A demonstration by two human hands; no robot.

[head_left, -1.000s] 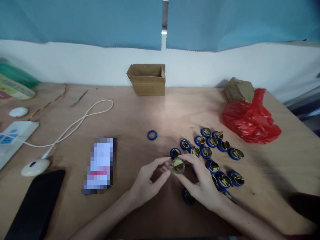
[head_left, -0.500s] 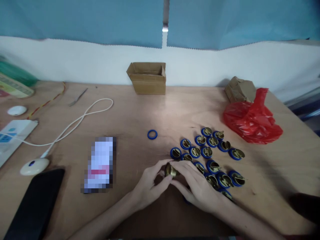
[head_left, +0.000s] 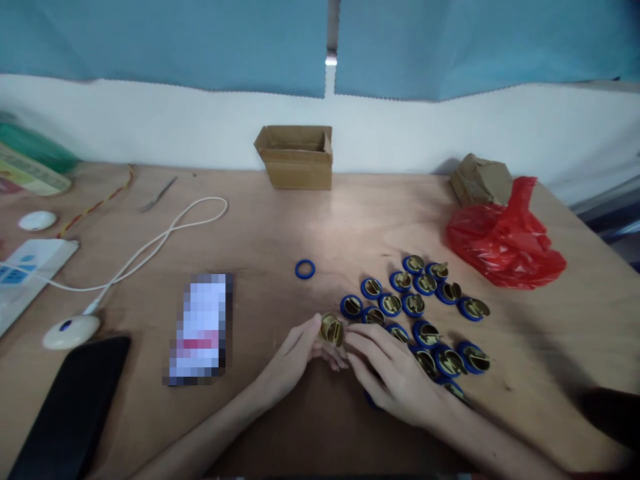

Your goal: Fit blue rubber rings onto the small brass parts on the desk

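Centrally in the head view, the left hand (head_left: 293,357) is pinching a brass fitting (head_left: 331,329) just above the counter (head_left: 310,220). The right hand (head_left: 395,373) is resting beside it, fingers loosely spread, partly covering the blue-ringed fittings (head_left: 425,313). 1 blue ring (head_left: 305,269) is lying apart.

1. A small assembly bench is suggested by the bare plywood table (head_left: 280,227) — set against a white wall under blue cloth (head_left: 200,40).
2. Batch handwork is shown by many blue-ringed brass parts (head_left: 420,307), an open cardboard box (head_left: 295,160) and a red bag (head_left: 503,240).
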